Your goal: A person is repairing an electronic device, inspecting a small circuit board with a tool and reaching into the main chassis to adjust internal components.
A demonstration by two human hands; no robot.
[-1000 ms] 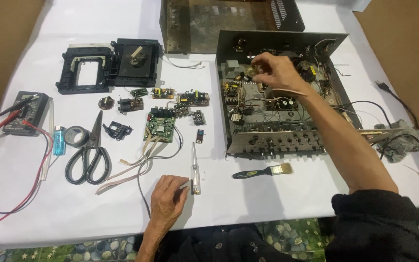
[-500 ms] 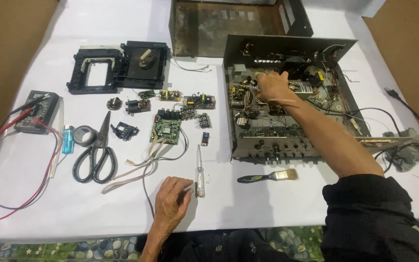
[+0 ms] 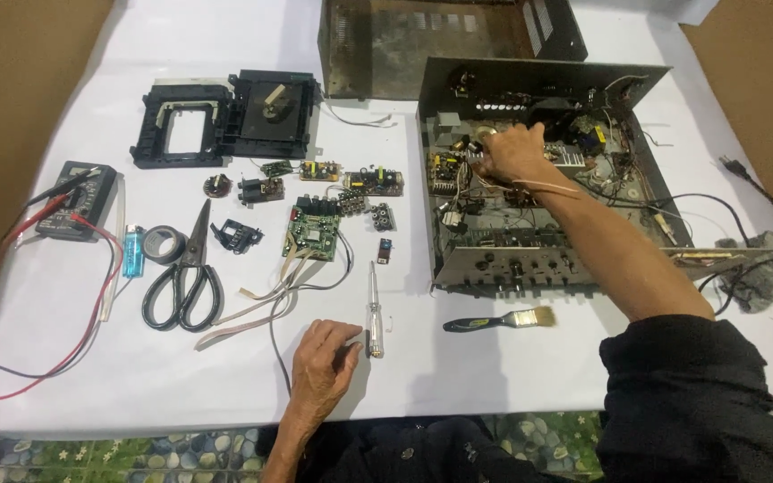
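Note:
My right hand (image 3: 510, 152) reaches inside an opened metal amplifier chassis (image 3: 543, 259), fingers curled down among wires and small parts near its back left; what it grips is hidden. My left hand (image 3: 324, 360) rests flat on the white table cover near the front edge, fingers loosely bent, its fingertips beside the handle of a clear-handled screwdriver (image 3: 374, 313). A small paintbrush (image 3: 498, 319) with a black handle lies in front of the chassis.
Green circuit boards (image 3: 316, 227), small parts, black scissors (image 3: 184, 273), a tape roll (image 3: 165, 242), a blue lighter (image 3: 133, 251) and a multimeter (image 3: 78, 200) with red and black leads lie at left. A black plastic frame (image 3: 225, 118) and the metal cover (image 3: 440, 36) sit at the back.
My right hand has shifted a little within the chassis, staying among the wires. My left hand stays by the screwdriver. The view has moved slightly.

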